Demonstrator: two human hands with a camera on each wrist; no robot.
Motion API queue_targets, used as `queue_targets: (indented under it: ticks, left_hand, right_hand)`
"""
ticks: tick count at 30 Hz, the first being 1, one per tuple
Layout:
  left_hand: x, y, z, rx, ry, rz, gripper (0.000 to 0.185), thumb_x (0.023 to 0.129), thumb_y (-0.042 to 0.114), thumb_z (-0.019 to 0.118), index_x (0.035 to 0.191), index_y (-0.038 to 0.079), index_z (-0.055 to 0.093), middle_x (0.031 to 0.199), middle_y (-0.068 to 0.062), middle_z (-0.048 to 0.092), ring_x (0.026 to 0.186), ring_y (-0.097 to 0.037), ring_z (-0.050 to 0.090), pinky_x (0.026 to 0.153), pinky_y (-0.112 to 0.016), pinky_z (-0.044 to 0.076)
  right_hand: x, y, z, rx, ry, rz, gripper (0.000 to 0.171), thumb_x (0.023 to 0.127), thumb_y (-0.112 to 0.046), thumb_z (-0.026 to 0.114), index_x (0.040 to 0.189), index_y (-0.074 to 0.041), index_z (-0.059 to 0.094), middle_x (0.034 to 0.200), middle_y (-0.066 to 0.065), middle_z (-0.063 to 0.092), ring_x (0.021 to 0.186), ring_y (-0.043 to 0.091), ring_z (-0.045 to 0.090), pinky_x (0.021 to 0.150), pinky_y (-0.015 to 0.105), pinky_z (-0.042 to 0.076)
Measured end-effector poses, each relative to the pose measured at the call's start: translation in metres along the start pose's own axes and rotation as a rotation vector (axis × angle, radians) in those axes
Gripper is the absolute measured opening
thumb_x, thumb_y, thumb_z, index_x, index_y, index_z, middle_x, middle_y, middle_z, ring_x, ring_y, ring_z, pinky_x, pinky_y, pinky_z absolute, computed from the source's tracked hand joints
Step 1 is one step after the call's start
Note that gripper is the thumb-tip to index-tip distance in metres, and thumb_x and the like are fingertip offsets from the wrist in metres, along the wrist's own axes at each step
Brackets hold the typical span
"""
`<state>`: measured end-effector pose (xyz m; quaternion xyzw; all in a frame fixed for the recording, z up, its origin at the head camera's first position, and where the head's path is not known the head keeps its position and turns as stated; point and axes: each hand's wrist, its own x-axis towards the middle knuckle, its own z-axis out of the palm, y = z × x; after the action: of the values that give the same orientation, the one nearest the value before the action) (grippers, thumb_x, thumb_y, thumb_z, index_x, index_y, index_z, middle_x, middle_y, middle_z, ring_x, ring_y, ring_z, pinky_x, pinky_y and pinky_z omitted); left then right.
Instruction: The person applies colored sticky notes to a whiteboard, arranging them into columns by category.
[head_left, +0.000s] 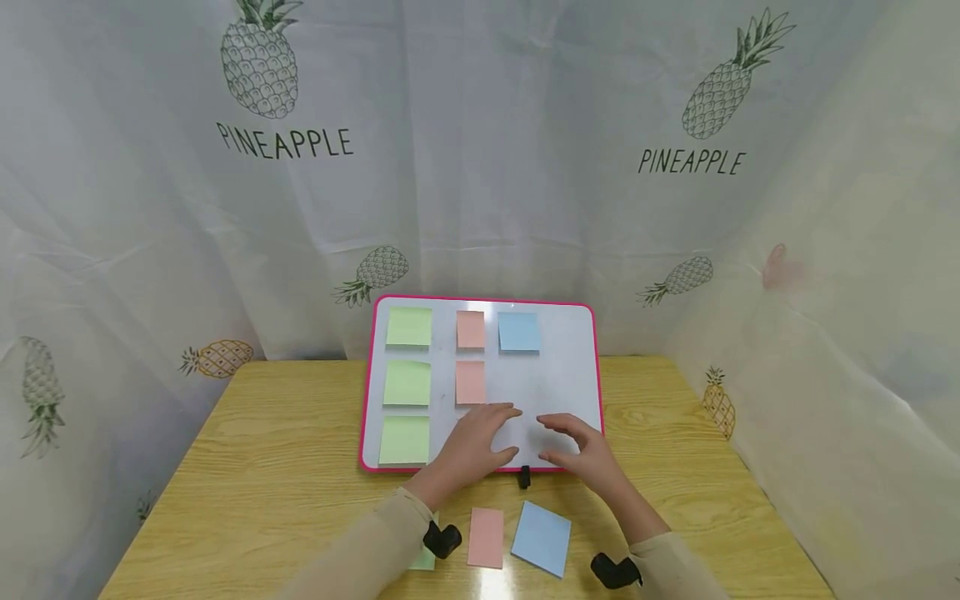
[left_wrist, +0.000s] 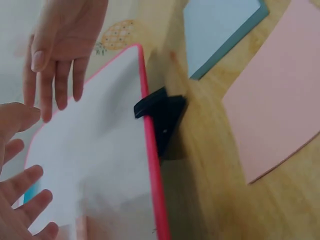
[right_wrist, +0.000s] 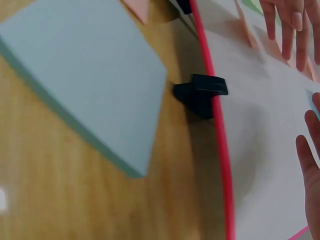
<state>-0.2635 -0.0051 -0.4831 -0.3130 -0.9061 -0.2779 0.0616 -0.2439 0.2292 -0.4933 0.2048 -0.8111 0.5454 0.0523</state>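
A white board with a pink rim point(head_left: 566, 350) leans up on the table. My left hand point(head_left: 474, 442) hovers before its lower middle, fingers spread and relaxed. Facing it, my right hand point(head_left: 585, 454) is held loosely curved at the lower right, a gap between the two; neither grips anything. Green notes point(head_left: 407, 383) form the left column, pink notes point(head_left: 470, 382) the middle one, and a blue note point(head_left: 519, 333) sits at the upper right. Low on the board, another pink note point(right_wrist: 245, 27) shows in the right wrist view; my left hand hides that spot in the head view.
On the table in front lie a blue note pad point(head_left: 542, 539), a pink note pad point(head_left: 486, 539) and a green pad point(head_left: 424, 562), partly under my left wrist. A black clip point(head_left: 524, 477) holds the board's lower edge. A pineapple-print curtain point(head_left: 480, 167) hangs behind.
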Motion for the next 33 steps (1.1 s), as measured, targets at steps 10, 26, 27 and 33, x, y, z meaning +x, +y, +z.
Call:
queue_targets:
  ticks: [10, 26, 27, 33]
  left_hand:
    - [-0.026, 0.011, 0.015, -0.168, -0.037, -0.046, 0.056, 0.085, 0.029, 0.077, 0.135, 0.019, 0.056, 0.134, 0.005, 0.056, 0.125, -0.019, 0.049, 0.101, -0.043, 0.042]
    - [-0.071, 0.013, 0.063, -0.66, -0.14, -0.17, 0.042, 0.076, 0.007, 0.083, 0.114, 0.009, 0.064, 0.097, 0.005, 0.064, 0.084, -0.01, 0.058, 0.075, -0.026, 0.05]
    - [-0.073, 0.013, 0.065, -0.675, -0.148, -0.175, 0.041, 0.075, 0.006, 0.083, 0.112, 0.009, 0.064, 0.095, 0.006, 0.063, 0.082, -0.009, 0.057, 0.074, -0.025, 0.049]
    - [-0.077, 0.01, 0.071, -0.665, -0.176, -0.181, 0.042, 0.072, 0.005, 0.084, 0.107, 0.012, 0.062, 0.095, 0.01, 0.06, 0.084, -0.005, 0.052, 0.077, -0.023, 0.047]
  right_hand:
    - [-0.034, -0.001, 0.006, 0.082, -0.05, -0.009, 0.044, 0.08, 0.001, 0.077, 0.122, -0.001, 0.063, 0.118, 0.027, 0.06, 0.104, 0.033, 0.057, 0.093, 0.045, 0.047]
    - [-0.076, 0.014, 0.026, 0.193, -0.196, 0.169, 0.028, 0.081, -0.001, 0.077, 0.098, 0.008, 0.056, 0.104, 0.026, 0.067, 0.088, 0.032, 0.063, 0.075, 0.027, 0.051]
    - [-0.077, 0.014, 0.027, 0.197, -0.208, 0.182, 0.029, 0.08, -0.001, 0.077, 0.098, 0.009, 0.055, 0.104, 0.026, 0.067, 0.087, 0.031, 0.063, 0.074, 0.026, 0.05]
    - [-0.08, 0.02, 0.03, 0.161, -0.24, 0.19, 0.034, 0.079, -0.003, 0.079, 0.094, 0.006, 0.05, 0.102, 0.021, 0.069, 0.085, 0.025, 0.062, 0.074, 0.026, 0.049]
